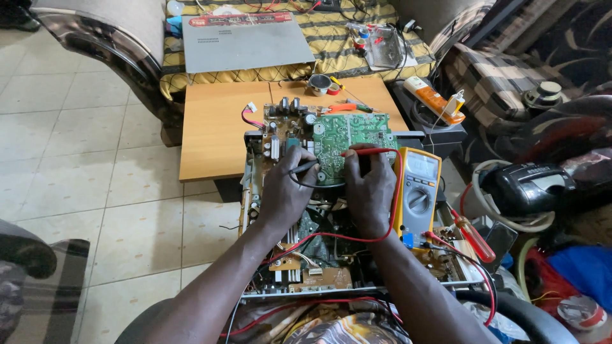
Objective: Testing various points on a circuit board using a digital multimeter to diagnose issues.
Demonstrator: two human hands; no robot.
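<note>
While the opened chassis (357,280) of some audio or video set sits between the person's knees, both hands work over the green circuit board (347,143) at its far end. The left hand (284,191) is closed around a black probe (305,167), its tip angled toward the board's near left edge. The right hand (370,191) pinches a red probe (363,152), which lies nearly flat across the board's near edge. Their leads, the red one (338,238) looping under the wrists, run back to a yellow multimeter (417,191) propped just to the right of that hand, screen facing up.

To my eye, good probing here means keeping each tip on a single solder point and not bridging to its neighbour, resting the heels of the hands on the chassis frame for steadiness, and glancing at the meter only once both tips are planted. The red lead is draped across bare boards lower in the chassis; I would keep it from snagging parts there.

Beyond the board a wooden tabletop (217,127) carries orange-handled pliers (341,107) and a small round speaker (319,83). A red-handled screwdriver (473,237) lies to the right of the meter, and a grey metal cover (245,44) rests on the striped sofa (344,44) behind.
</note>
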